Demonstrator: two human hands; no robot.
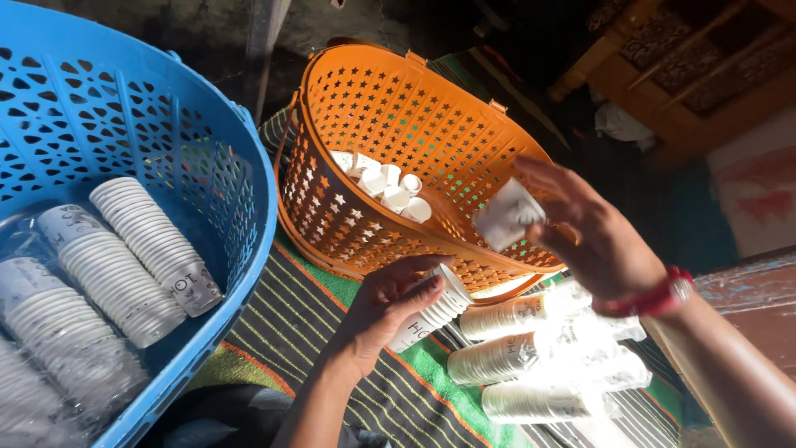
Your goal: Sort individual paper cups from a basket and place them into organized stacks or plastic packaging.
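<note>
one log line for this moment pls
left hand: grips cup stack | right hand: holds single cup over orange basket

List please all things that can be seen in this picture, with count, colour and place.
blue basket: one, blue, left side.
wrapped cup stacks: several, white, inside the blue basket.
orange basket: one, orange, middle, tilted toward the camera.
loose cups: several, white, inside the orange basket.
sleeved cup stacks: at least three, white, on the cloth, lower right.
striped cloth: one, dark with green and orange stripes, under the baskets.
wooden furniture: brown, top right.
left hand: holds a short cup stack.
right hand: red wristband, holds a single cup at the orange basket's rim.
</note>
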